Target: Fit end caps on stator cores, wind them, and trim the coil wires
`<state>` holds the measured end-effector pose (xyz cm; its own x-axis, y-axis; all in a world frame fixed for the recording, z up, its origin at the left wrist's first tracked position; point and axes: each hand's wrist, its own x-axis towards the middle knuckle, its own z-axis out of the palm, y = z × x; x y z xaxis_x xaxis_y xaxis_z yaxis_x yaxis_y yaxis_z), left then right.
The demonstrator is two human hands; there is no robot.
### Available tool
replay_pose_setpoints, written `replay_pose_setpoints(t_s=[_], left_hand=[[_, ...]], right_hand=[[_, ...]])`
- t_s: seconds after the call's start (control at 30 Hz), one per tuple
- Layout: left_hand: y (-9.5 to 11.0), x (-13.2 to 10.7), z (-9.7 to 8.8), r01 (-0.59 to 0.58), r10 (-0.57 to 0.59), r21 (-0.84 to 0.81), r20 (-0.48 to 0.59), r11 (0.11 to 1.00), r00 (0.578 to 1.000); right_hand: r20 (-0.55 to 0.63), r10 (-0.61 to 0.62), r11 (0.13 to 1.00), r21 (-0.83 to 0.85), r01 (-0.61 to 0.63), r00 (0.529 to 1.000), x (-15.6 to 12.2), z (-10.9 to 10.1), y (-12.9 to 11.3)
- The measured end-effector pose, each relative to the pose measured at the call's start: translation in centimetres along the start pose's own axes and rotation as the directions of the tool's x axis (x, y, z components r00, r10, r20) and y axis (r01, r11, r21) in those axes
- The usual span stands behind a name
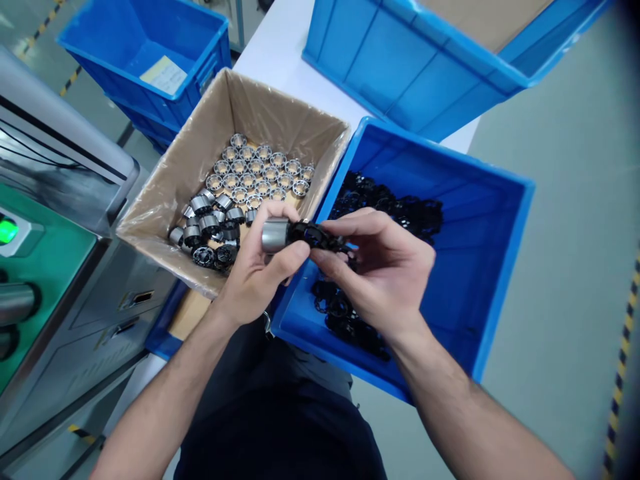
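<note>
My left hand (pixel 260 273) is closed around a silver cylindrical stator core (pixel 275 235), its thumb and fingers on either side. Black plastic insulator rings (pixel 307 235) meet the core's right end, and my right hand (pixel 383 260) pinches them between thumb and fingers. How the rings sit against the core is partly hidden by my fingers. Below my left hand is a lined cardboard box (pixel 165 180), where bare metal cores (pixel 247 167) stand in rows and cores with black ends (pixel 205 223) lie in a heap. Beneath my right hand, loose black rings (pixel 355 333) fill part of a blue bin (pixel 475 267).
A large blue crate (pixel 390 67) stands on the white table (pixel 273 60) at the back. Behind the box are stacked blue bins (pixel 145 33) with a paper (pixel 164 75) inside. At left is a metal-sided machine (pixel 120 313) with a green top and a lit green indicator (pixel 7 230).
</note>
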<state>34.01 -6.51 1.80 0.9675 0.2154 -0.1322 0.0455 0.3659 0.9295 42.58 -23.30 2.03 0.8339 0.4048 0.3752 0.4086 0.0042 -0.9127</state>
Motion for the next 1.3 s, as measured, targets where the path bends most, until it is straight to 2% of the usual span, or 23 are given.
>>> replay_pose_setpoints(t_s=[0.1,0.17,0.37,0.53,0.67,0.97,1.13,1.23,1.3], left_hand=[[0.1,-0.3,0.5,-0.007,0.007,-0.008,-0.044,1.0,0.999],[0.2,-0.5,0.7,0.01,-0.009,0.035,-0.053,0.999,0.999],[0.4,-1.0,0.6,-0.026,0.04,0.16,-0.08,0.987,0.996],[-0.3,-0.6,-0.1,-0.134,0.129,0.224,0.037,0.965,0.991],[-0.8,-0.4,-0.2,-0.144,0.135,0.211,0.06,0.967,0.989],[-0.5,-0.4,-0.6,-0.113,0.089,0.131,0.178,0.985,0.98],[-0.6,-0.5,-0.7,-0.22,0.178,0.238,0.186,0.946,0.966],[-0.5,-0.4,-0.9,-0.228,0.161,0.266,0.251,0.937,0.954],[-0.4,-0.5,-1.0,-0.218,0.133,0.283,0.291,0.934,0.948]], right_hand=[[-0.03,-0.129,0.98,-0.154,0.123,0.991,-0.2,0.1,-0.7],[-0.008,-0.164,0.965,-0.207,0.158,0.986,-0.2,0.2,-1.0],[0.133,-0.22,0.963,-0.131,0.237,0.966,0.1,0.1,-1.1],[0.157,-0.28,0.946,-0.126,0.3,0.947,0.3,-0.5,-1.0],[0.227,-0.309,0.926,-0.15,0.347,0.923,0.5,-1.1,-1.1],[0.304,-0.266,0.954,-0.049,0.294,0.915,0.9,-2.0,-1.7],[0.333,-0.158,0.986,0.001,0.167,0.93,1.2,-2.4,-1.8],[0.327,-0.122,0.992,0.01,0.126,0.937,1.5,-2.8,-1.6],[0.365,-0.111,0.994,0.02,0.111,0.924,1.7,-3.3,-1.6]])
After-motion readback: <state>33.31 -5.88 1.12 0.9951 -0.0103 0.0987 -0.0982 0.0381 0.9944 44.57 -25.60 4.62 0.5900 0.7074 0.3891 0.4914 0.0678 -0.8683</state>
